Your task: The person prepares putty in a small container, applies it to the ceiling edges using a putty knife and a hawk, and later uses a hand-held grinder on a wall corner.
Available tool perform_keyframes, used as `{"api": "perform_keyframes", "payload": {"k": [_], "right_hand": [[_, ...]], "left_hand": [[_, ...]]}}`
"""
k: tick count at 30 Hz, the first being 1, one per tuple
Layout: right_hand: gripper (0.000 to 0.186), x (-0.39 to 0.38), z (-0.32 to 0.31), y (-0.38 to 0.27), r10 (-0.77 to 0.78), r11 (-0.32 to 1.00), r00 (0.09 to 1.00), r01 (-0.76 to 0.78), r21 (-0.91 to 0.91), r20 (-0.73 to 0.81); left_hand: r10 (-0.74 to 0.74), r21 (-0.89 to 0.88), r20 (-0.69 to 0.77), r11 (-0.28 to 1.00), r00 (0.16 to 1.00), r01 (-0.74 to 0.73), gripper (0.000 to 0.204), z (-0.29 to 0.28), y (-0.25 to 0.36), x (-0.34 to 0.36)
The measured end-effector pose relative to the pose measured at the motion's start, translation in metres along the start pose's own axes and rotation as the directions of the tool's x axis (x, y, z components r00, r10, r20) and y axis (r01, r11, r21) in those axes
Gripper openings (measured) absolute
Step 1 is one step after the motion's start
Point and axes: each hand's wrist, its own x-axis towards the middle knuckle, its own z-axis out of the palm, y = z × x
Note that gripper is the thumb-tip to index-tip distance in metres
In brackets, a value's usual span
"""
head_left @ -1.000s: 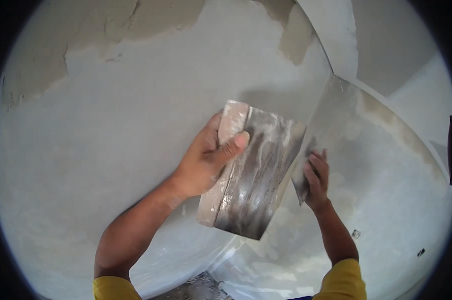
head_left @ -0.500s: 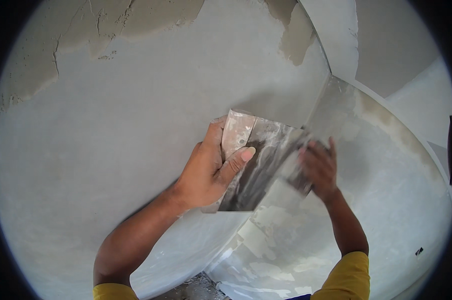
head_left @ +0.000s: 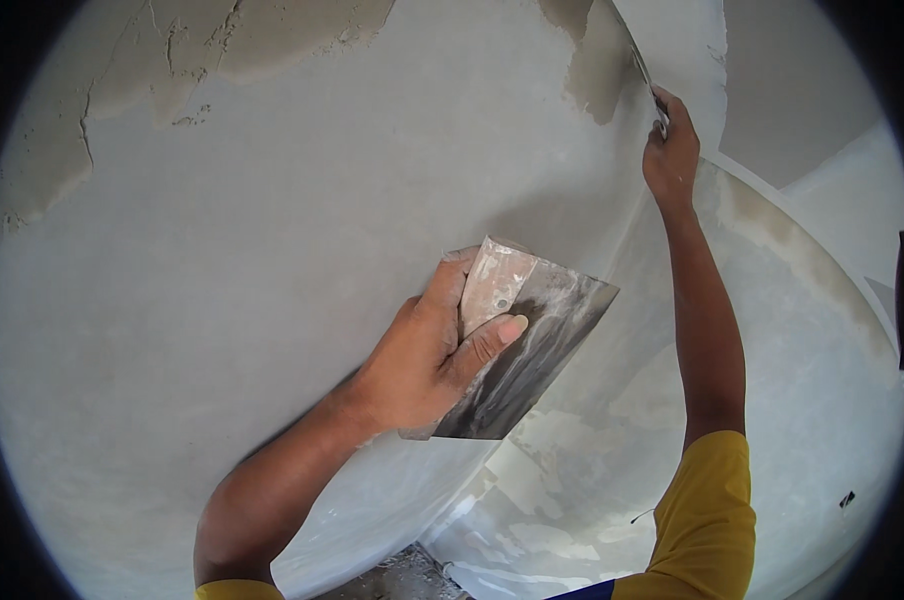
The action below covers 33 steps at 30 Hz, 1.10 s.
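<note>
My left hand [head_left: 412, 360] grips a wide metal plastering blade [head_left: 532, 370] with a worn, plaster-flecked handle, thumb over its front, in the middle of the view in front of the pale wall [head_left: 272, 200]. My raised right hand [head_left: 674, 150] is closed on a thin scraper [head_left: 644, 70], held edge-on at the upper part of the inside corner where two walls meet, beside a patch of damp beige plaster [head_left: 592, 80].
Rough beige plaster [head_left: 42, 150] covers the upper left of the wall. The right-hand wall [head_left: 792, 420] has patchy skim and a small dark opening [head_left: 847, 499]. Ceiling sections [head_left: 792, 70] show at upper right. A dirty floor [head_left: 392, 580] shows at the bottom centre.
My right hand, which was beside the wide blade, has moved up with the scraper to the upper corner. My left hand and blade have shifted slightly right.
</note>
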Motion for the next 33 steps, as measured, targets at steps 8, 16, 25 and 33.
{"api": "perform_keyframes", "payload": {"k": [8,16,25,33], "right_hand": [[0.055,0.008,0.03,0.015,0.009,0.997,0.997,-0.015,-0.078,-0.083],[0.066,0.002,0.041,0.022,-0.078,0.985,0.997,0.076,-0.157,-0.004],[0.079,-0.051,0.036,0.005,-0.053,0.985,0.989,0.075,-0.157,0.141],[0.065,-0.106,-0.012,-0.002,-0.135,0.991,0.935,0.133,0.028,0.327]], "left_hand": [[0.058,0.112,-0.007,0.992,0.998,-0.057,0.054,0.002,0.0,0.0],[0.033,0.111,0.005,0.993,0.999,-0.034,0.057,0.004,0.002,-0.002],[0.055,0.039,-0.005,0.998,0.998,-0.055,0.055,0.005,-0.008,0.0],[-0.002,0.115,0.024,0.993,1.0,-0.001,0.064,0.002,-0.012,0.005]]}}
